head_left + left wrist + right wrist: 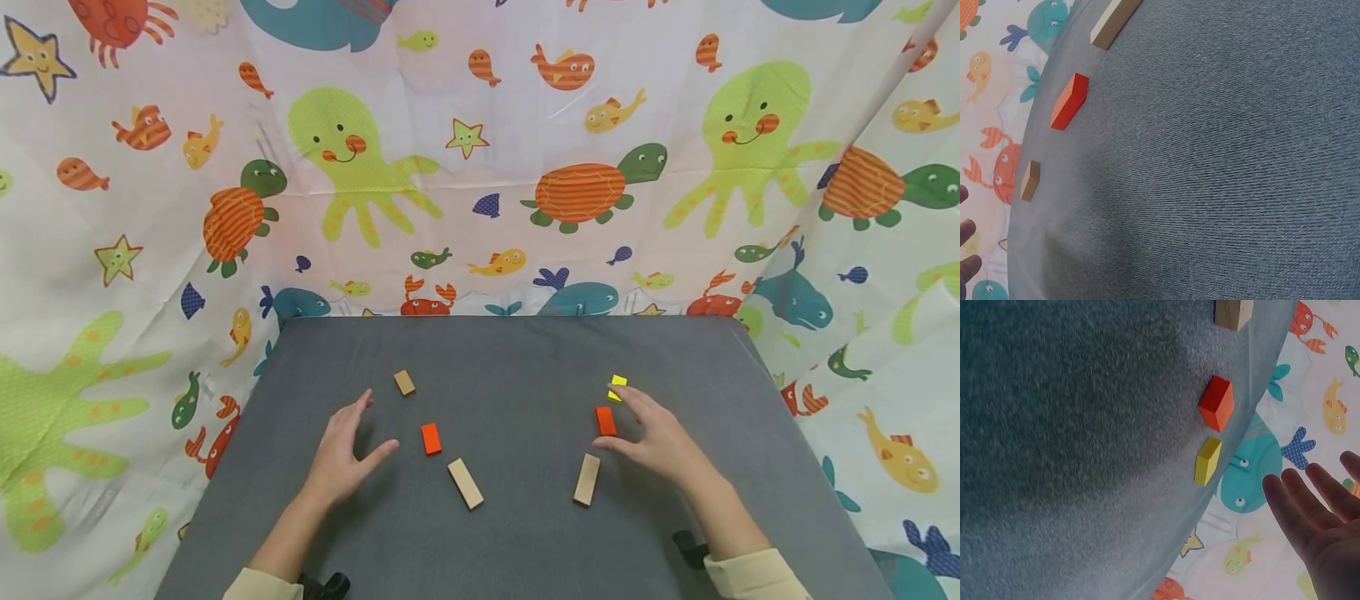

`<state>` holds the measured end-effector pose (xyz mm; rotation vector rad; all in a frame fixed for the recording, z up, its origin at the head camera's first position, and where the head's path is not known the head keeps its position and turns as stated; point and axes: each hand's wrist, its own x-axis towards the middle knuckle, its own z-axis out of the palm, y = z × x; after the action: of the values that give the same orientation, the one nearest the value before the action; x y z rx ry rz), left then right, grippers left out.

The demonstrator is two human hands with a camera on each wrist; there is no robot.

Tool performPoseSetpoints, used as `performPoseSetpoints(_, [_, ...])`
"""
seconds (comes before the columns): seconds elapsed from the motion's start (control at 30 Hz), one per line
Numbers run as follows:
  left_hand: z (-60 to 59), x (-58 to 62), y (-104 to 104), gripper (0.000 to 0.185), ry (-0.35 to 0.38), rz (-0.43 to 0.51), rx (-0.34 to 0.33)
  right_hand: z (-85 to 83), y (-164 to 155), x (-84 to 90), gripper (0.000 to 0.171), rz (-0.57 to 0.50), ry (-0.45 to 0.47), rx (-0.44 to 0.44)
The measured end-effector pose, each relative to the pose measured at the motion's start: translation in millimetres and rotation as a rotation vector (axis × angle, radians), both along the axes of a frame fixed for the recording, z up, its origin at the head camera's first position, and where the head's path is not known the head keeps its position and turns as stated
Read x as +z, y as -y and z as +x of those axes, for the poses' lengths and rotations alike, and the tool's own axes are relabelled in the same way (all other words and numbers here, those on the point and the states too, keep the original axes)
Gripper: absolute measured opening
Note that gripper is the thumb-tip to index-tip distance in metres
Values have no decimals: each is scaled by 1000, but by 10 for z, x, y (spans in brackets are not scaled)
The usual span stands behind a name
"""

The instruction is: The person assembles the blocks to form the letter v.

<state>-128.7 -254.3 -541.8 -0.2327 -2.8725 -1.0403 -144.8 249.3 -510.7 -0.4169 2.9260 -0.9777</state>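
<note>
My left hand (341, 454), fingers apart and holding nothing, hovers over the grey cloth left of three blocks: a small tan wooden block (405, 382), a red block (431, 439) and a longer pale wooden block (466, 484). On the other side my right hand (663, 437) is also spread and holds nothing. Beside its fingers and thumb lie a yellow block (617, 387), partly covered by the fingertips in the head view, and a second red block (606, 421). A second long pale block (587, 479) lies just below that thumb. Only fingertips (967, 232) of the left hand show in its wrist view.
The blocks rest on a table covered with grey cloth (517, 550). Behind it and along both sides hangs a white curtain (450, 92) printed with sea animals. Dark bands (688, 550) sit at both wrists, by the cream sleeves (757, 575).
</note>
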Motion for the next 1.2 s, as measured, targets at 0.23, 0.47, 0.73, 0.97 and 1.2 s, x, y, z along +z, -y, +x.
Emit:
performPoseSetpoints(0.23, [21, -14, -16, 89, -24, 8, -2, 24, 32, -58, 95, -4, 13, 5])
performPoseSetpoints(0.47, [36, -32, -97, 85, -46, 20, -12, 39, 59, -77, 99, -1, 30, 6])
performPoseSetpoints(0.73, [58, -81, -176, 86, -43, 18, -12, 48, 122, -127, 101, -8, 63, 22])
performPoseSetpoints(0.97, [64, -117, -294, 91, -54, 54, -32, 61, 214, -186, 102, -7, 81, 22])
performPoseSetpoints(1.2, [93, -209, -447, 94, -55, 52, -55, 66, 281, -255, 103, -11, 81, 31])
